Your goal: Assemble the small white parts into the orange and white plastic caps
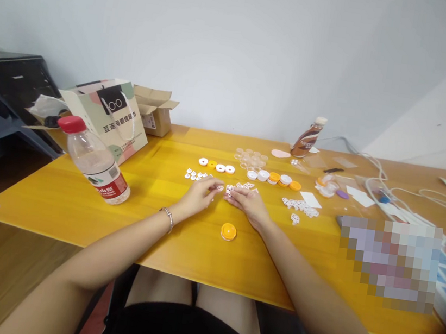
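My left hand, with a bracelet on its wrist, pinches a small white piece with reddish marks. Just to the right, my right hand holds a similar white piece with dark red marks between thumb and fingers. The two pieces are a little apart. Nearer me lies a round orange and white disc. More patterned pieces lie behind my right hand. Small white parts stand in rows behind my left hand. Beyond are a row of white and orange rings and a row of caps.
A red-capped bottle, a paper bag and a cardboard box stand left. Clear rings and a brown bottle are at the back. White pieces, papers and cables lie right.
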Demonstrator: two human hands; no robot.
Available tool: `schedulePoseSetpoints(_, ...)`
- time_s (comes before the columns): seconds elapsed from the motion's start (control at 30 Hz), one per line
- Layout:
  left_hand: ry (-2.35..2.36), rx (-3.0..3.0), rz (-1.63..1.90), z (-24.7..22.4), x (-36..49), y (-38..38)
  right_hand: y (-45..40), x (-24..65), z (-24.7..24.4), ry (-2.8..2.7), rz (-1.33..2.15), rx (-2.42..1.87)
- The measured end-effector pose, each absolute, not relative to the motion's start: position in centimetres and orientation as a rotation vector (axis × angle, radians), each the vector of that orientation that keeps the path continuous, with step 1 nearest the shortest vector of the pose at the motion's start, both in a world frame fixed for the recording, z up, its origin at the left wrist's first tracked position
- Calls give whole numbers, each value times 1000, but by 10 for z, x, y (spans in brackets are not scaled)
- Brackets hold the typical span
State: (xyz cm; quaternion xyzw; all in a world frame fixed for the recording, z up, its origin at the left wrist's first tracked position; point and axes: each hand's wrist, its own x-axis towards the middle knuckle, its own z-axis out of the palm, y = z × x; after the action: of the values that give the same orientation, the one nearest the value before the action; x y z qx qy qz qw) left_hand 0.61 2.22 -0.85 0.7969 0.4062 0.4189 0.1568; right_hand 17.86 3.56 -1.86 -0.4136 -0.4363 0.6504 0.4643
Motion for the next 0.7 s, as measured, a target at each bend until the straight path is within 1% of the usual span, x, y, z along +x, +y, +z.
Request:
schedulePoseSetpoints(0.2,1167,2132,1256,-13,8,28,33,177,-19,-1082,1645,-994)
schedulePoseSetpoints(0.4,1130,1985,1225,-13,11,28,31,176,-16,-1095,1692,-1001)
schedulePoseSetpoints(0.6,1184,1977,1217,-10,13,25,29,175,-15,-1117,1743,-955)
schedulePoseSetpoints(0.7,1140,1970,1236,-11,13,25,29,175,-15,-1102,1781,-943)
